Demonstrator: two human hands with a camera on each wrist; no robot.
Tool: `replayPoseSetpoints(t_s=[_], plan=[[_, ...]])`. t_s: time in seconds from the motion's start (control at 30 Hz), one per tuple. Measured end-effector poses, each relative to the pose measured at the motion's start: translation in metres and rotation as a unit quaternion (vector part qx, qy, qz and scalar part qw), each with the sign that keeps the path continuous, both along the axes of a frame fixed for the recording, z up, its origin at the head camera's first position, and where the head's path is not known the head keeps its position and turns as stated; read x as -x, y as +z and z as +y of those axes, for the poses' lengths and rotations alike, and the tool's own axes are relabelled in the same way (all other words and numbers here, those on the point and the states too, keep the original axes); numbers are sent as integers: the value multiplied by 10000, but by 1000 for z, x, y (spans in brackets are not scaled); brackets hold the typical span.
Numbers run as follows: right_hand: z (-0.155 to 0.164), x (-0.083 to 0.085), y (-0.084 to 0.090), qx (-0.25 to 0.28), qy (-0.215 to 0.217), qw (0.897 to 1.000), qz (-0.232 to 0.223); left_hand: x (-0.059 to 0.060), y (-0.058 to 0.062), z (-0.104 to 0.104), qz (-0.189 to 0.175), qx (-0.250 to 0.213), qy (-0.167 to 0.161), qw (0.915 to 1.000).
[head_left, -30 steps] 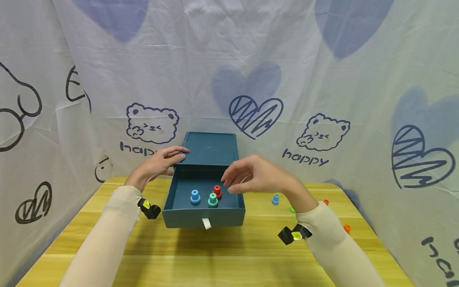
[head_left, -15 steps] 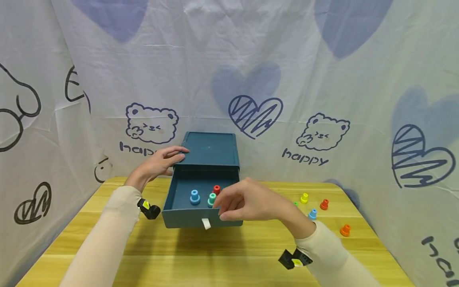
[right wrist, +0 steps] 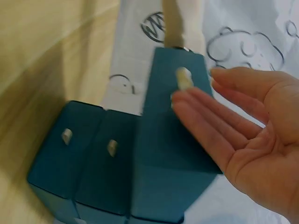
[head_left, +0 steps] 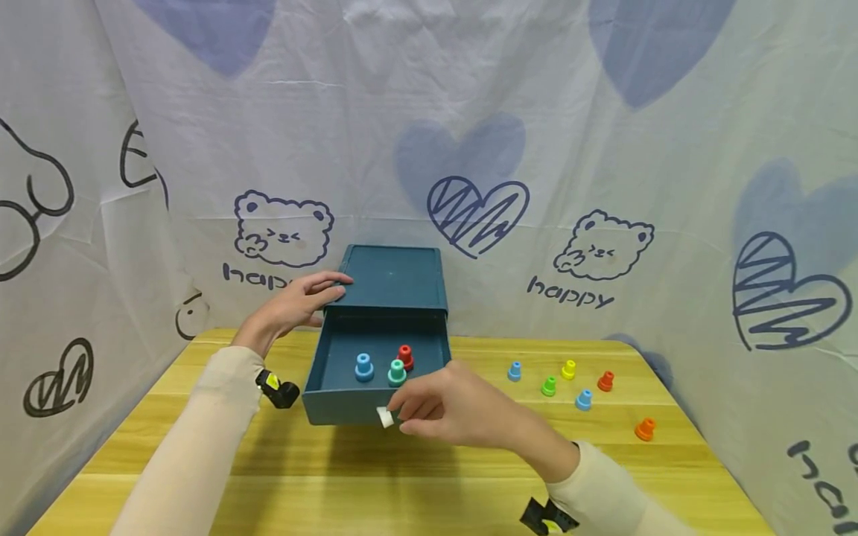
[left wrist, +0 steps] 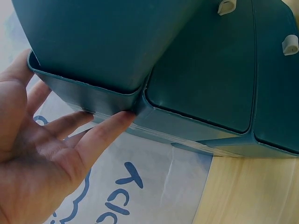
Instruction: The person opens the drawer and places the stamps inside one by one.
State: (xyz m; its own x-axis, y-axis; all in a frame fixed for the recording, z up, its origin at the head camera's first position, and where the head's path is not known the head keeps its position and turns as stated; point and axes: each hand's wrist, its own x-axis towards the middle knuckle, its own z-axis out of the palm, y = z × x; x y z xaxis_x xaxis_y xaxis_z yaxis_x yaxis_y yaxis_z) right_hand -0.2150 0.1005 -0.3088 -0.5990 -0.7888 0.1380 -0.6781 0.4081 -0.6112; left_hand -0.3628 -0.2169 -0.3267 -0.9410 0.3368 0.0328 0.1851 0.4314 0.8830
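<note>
A teal drawer box [head_left: 395, 279] stands at the back of the table, and its top drawer [head_left: 342, 408] is pulled out toward me. Inside the drawer stand a blue peg [head_left: 364, 367], a green peg [head_left: 397, 372] and a red peg [head_left: 405, 356]. My left hand [head_left: 304, 298] lies flat on the box's top left edge, fingers straight [left wrist: 100, 135]. My right hand [head_left: 418, 408] is at the drawer's front, its fingertips right by the white pull tab [head_left: 385, 418]. In the right wrist view the fingers [right wrist: 205, 116] are straight beside the tab [right wrist: 183, 78], not curled round it.
Several loose pegs lie on the wooden table [head_left: 402, 476] to the right of the box: blue [head_left: 515, 371], green [head_left: 549, 385], yellow [head_left: 568, 369], red [head_left: 606, 381], another blue [head_left: 584, 400] and orange [head_left: 646, 429]. A printed cloth backdrop [head_left: 603, 149] closes in the table on three sides.
My right hand has come down from over the drawer's inside to the drawer's front at the white tab. The left hand and the pegs in the drawer have stayed put.
</note>
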Motion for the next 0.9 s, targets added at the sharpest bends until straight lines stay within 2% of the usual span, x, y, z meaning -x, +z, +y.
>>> replayPoseSetpoints(t_s=[0.17, 0.3, 0.67, 0.9], plan=[[-7, -6, -19, 263, -169, 9994, 139, 0, 0, 0, -10, 48, 14, 10000], [-9, -7, -27, 409, -274, 9985, 257, -1, 0, 1, -35, 48, 15, 10000], [-15, -10, -36, 757, -671, 9936, 506, 0, -2, 1, -52, -18, 43, 10000], [-16, -7, -40, 1179, -766, 9858, 919, 0, -2, 1, -71, -62, 85, 9999]])
